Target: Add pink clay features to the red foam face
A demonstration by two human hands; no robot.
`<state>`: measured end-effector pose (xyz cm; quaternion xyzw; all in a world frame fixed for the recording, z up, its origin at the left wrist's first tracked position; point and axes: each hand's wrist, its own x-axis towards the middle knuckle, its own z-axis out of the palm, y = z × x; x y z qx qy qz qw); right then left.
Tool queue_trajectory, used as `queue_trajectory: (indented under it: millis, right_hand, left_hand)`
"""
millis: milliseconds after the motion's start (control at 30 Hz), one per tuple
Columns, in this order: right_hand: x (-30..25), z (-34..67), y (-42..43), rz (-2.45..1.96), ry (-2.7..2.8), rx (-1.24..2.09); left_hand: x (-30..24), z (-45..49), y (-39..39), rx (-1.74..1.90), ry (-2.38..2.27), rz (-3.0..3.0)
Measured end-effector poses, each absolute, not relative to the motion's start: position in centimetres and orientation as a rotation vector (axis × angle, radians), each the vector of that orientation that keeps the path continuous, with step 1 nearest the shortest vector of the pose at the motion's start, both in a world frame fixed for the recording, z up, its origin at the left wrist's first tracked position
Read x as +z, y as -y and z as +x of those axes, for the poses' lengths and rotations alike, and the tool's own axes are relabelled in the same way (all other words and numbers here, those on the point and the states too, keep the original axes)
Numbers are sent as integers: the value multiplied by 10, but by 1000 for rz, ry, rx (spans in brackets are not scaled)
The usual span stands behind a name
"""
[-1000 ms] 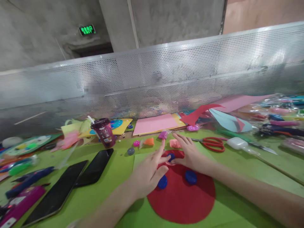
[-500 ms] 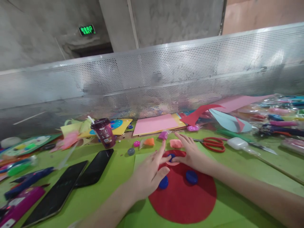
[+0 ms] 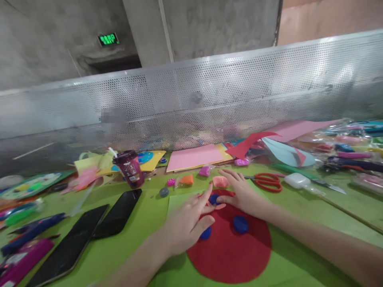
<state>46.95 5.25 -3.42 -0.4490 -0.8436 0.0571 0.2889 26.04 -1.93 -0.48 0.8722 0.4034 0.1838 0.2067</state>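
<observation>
Left hand [image 3: 185, 223] dropped; blue disc [image 3: 213, 199] between both hands' fingertips.

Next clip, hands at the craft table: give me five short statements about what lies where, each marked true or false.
1. Both hands touch the farthest blue disc on the red paper circle. True: left hand and right hand meet at it.
2. Three blue discs lie on the red circle. True.
3. The red-handled scissors lie left of the hands. False: they lie to the right.
4. Two dark phones lie on the green table, left of the hands. True.
5. The right hand holds the scissors. False: the scissors lie untouched.
</observation>
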Motion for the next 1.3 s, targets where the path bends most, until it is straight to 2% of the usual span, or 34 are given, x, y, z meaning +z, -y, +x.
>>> queue_trajectory:
  millis: [667, 900, 1300]
  right_hand:
    - [-32, 478, -60, -1187, 2282, 91]
    - [-13, 480, -38, -1046, 2203, 456]
    - [-15, 475, -25, -1033, 2510, 166]
  left_hand:
    - [-6, 260, 18, 484, -1044, 2521]
    - [-8, 258, 17, 503, -1036, 2547]
    - [-16, 258, 11, 461, -1049, 2595]
